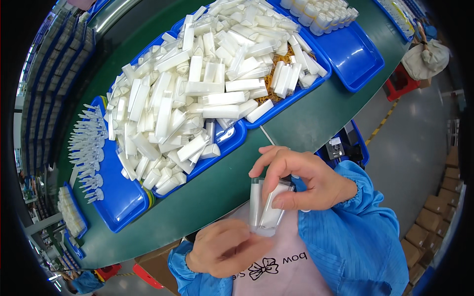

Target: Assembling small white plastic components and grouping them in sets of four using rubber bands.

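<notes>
Close to my body, my right hand [308, 180] is closed on a clear plastic case [270, 212] with white inside, gripping its upper part between thumb and fingers. The case looks like two narrow sections side by side, and my fingers hide part of it. My left hand [227, 246], smeared by motion, is at the lower end of the case. Whether it touches the case or holds anything, I cannot tell. Beyond my hands lies a big heap of similar white and clear cases [212, 89], several with rounded triangular ends.
The heap overflows blue trays [229, 140] on a green table [207, 185]. Clear spiky plastic parts [89, 148] stand on a blue tray [121, 209] at left. More cylindrical pieces [326, 17] sit by a blue tray [355, 59] at far right. A blue bin [363, 143] is beside my right arm.
</notes>
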`<state>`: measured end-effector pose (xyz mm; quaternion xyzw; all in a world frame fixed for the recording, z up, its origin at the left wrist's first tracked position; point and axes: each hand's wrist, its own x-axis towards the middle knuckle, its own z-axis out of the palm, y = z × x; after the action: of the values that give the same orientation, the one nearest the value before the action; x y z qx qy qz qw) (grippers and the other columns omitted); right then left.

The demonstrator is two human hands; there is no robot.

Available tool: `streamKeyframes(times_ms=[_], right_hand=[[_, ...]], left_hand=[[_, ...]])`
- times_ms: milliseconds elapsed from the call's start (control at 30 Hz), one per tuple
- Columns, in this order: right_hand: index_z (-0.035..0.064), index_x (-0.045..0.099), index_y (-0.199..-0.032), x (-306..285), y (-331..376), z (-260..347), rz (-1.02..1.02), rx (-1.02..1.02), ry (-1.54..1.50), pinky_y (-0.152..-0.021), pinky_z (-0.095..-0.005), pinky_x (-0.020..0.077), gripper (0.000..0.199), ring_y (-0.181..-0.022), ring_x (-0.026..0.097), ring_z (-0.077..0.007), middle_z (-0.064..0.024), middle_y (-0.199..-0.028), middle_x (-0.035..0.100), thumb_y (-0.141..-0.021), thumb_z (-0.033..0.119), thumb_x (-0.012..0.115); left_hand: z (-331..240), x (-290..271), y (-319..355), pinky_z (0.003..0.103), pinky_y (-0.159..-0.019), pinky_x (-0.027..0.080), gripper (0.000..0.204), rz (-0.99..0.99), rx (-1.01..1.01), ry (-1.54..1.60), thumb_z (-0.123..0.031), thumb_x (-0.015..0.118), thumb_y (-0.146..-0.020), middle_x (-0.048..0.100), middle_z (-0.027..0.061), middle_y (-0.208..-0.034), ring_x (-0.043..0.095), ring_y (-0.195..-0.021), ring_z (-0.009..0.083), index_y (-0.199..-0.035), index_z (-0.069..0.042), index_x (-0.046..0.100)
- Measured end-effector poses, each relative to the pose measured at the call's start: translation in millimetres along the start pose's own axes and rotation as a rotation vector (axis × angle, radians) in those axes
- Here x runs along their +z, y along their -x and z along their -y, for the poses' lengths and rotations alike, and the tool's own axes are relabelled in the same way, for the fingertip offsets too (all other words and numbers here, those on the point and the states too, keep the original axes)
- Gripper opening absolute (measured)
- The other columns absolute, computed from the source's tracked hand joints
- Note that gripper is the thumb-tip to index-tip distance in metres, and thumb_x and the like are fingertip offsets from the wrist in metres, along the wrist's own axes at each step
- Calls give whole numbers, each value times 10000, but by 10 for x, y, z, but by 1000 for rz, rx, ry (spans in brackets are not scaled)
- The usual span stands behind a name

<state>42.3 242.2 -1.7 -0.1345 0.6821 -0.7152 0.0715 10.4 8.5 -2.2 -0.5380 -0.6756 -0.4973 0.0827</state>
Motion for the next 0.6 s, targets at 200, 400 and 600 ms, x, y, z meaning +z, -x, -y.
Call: streamKeyframes(times_ms=[200,400,600], right_hand=[[106,596,-964,13,-2,115,-20,-44,318,-1044,-494,268,201,-1121,513,-256,-31,-1025,592,-786,116,689],[66,631,-1008,-46,-115,186,105,-224,226,-992,-446,342,234,-1137,507,-278,-116,-1141,575,-798,153,690],[39,649,-981,-791,-299,133,-657,-74,309,-910,-332,413,162,-1004,560,-153,-82,-1019,626,-840,115,619]], left_hand=[[78,18,-65,385,-904,489,996,93,-755,462,-74,842,-643,393,144,-1343,592,-1058,277,-1434,-113,239],[203,120,-196,257,-848,457,1014,387,-980,1416,12,763,-702,489,121,-1200,502,-1105,157,-1479,-63,117],[127,83,-218,252,-667,456,814,202,-993,1417,-48,745,-741,560,66,-868,550,-813,118,-1408,-37,279]])
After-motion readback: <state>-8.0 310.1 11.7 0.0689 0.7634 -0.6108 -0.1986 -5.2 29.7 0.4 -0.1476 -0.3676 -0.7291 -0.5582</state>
